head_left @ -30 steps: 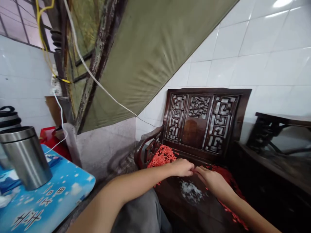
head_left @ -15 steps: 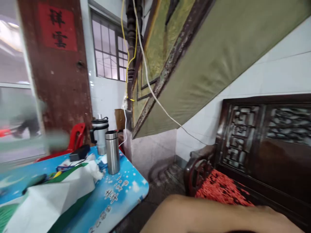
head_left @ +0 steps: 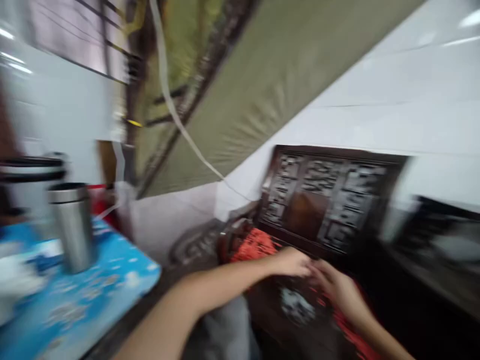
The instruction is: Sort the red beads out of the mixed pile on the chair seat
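My left hand (head_left: 290, 261) reaches in over the red-and-black seat cover (head_left: 255, 245) of a dark wooden bench. Its fingers look curled closed. Coming from the right, my right hand (head_left: 339, 286) meets it, fingertips close to or touching the left ones and pressed together. Blur hides whatever lies between the fingers. Just below both hands is a dark surface with a pale patterned patch (head_left: 298, 306); I cannot tell what it is. Grey cloth (head_left: 228, 330) shows under my left forearm.
A blue printed table (head_left: 112, 295) stands at left, bearing a steel thermos (head_left: 73, 230) and a larger handled tumbler (head_left: 33, 195). The carved bench back (head_left: 309, 212) is against the white wall. A sloping stair underside (head_left: 240, 120) hangs overhead, with a white cable (head_left: 180, 125) across it.
The view has swung right, so the table and thermos now sit further left. Both hands have come into sight together above the bench; before, only part of one arm showed.
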`<state>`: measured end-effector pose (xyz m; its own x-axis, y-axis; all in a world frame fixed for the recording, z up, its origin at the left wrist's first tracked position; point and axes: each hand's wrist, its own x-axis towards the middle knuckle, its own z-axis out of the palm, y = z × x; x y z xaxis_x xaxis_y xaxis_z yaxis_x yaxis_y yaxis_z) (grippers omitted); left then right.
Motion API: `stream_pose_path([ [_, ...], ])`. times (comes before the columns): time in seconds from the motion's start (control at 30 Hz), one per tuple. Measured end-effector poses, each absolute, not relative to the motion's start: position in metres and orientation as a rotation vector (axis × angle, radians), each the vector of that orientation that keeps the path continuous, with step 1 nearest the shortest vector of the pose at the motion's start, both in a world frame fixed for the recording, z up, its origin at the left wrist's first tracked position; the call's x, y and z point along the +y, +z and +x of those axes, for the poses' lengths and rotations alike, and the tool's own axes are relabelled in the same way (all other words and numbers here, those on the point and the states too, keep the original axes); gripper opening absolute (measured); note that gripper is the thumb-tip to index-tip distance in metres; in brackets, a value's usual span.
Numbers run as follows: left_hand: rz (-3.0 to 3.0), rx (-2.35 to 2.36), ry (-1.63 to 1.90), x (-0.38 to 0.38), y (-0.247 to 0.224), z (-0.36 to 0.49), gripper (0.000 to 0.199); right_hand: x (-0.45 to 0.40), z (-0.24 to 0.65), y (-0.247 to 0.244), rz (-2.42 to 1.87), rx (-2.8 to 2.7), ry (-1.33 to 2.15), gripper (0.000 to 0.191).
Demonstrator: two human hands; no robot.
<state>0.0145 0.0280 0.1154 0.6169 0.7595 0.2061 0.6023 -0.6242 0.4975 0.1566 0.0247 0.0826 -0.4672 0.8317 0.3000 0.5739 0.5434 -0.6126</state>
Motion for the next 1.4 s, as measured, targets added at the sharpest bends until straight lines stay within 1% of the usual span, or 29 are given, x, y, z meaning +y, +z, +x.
stream_pose_path([
  [0.07,2.416,1.063,0.63,0.036,0.109,0.028,0.017,0.009,0.206,0.084,-1.229,-2.063,0.479,0.031],
  [0.13,2.407,1.007,0.669,0.051,0.101,0.032,0.015,0.006,0.224,0.086,-1.208,-1.992,0.436,0.025],
  [0.27,2.394,1.014,0.747,0.071,0.093,0.032,0.014,0.021,0.221,0.087,-1.088,-1.916,0.504,0.015],
  [0.37,2.373,1.005,0.795,0.071,0.093,0.033,0.016,0.024,0.218,0.087,-1.073,-1.87,0.518,0.013],
  [0.63,2.324,0.89,0.859,0.072,0.102,0.037,0.027,0.031,0.219,0.087,-1.046,-1.72,0.634,0.017],
  [0.8,2.285,0.836,0.871,0.071,0.104,0.039,0.027,0.033,0.219,0.087,-1.018,-1.659,0.672,0.017],
  [1.0,2.319,0.895,0.874,0.062,0.11,0.038,0.028,0.032,0.22,0.085,-1.006,-1.687,0.679,0.02],
  [1.2,2.38,0.945,0.849,0.063,0.11,0.036,0.023,0.027,0.221,0.089,-1.04,-1.762,0.579,0.013],
  [1.3,2.403,0.971,0.856,0.063,0.11,0.035,0.015,0.021,0.222,0.094,-1.087,-1.859,0.41,0.01],
  [1.4,2.406,0.976,0.85,0.064,0.109,0.035,0.012,0.016,0.223,0.096,-1.14,-1.953,0.253,0.012],
])
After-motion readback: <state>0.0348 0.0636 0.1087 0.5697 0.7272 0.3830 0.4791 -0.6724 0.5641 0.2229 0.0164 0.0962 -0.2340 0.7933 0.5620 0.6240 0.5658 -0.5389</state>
